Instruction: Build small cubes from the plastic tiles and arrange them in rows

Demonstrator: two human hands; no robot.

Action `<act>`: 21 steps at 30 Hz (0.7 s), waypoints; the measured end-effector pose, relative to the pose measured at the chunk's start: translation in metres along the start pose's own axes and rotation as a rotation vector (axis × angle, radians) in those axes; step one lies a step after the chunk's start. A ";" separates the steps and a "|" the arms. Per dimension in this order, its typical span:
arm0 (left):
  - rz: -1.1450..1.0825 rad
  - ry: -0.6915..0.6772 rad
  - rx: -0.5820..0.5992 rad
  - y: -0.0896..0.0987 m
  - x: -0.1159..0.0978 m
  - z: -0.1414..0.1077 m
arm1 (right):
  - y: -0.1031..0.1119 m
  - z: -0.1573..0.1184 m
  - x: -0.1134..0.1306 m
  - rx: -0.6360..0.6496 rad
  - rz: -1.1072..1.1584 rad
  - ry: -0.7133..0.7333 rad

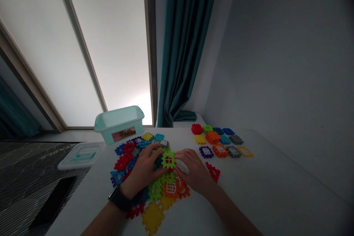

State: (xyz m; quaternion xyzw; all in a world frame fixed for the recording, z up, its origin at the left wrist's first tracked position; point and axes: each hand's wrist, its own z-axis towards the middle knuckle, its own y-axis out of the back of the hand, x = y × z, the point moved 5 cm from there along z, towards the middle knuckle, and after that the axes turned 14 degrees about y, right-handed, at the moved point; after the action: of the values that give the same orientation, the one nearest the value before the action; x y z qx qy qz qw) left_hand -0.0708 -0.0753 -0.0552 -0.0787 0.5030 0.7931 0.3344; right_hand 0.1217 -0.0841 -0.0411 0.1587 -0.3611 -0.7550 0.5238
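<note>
As I judge it, the work is only partly done: on the right side of the desk (pixel 262 191) small stacks (pixel 212 137) stand in three rows, mostly of one colour each, while a large mixed pile (pixel 124 162) is left unarranged beneath and around the hands. A red piece (pixel 212 172) lies apart, between the stacks and the right forearm. The green piece (pixel 168 160) is in the air just above the pile, between the left hand (pixel 145 166) and the right hand (pixel 193 171). The fingers of both hands are partly open and hold it from its two sides, thumb and forefinger standing apart; how firmly they press, I cannot tell. This piece is bright lime green, flat and about square, with square teeth along its edges and a cross-barred window in the middle. Through the window, something red is visible.
</note>
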 end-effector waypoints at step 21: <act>-0.092 0.008 -0.015 0.002 -0.008 -0.001 | -0.001 -0.005 -0.002 -0.040 0.036 -0.041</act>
State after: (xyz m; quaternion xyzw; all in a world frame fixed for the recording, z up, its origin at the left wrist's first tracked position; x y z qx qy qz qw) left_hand -0.0656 -0.0802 -0.0502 -0.1076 0.4942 0.7804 0.3677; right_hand 0.1248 -0.0838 -0.0458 0.1262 -0.3593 -0.7556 0.5330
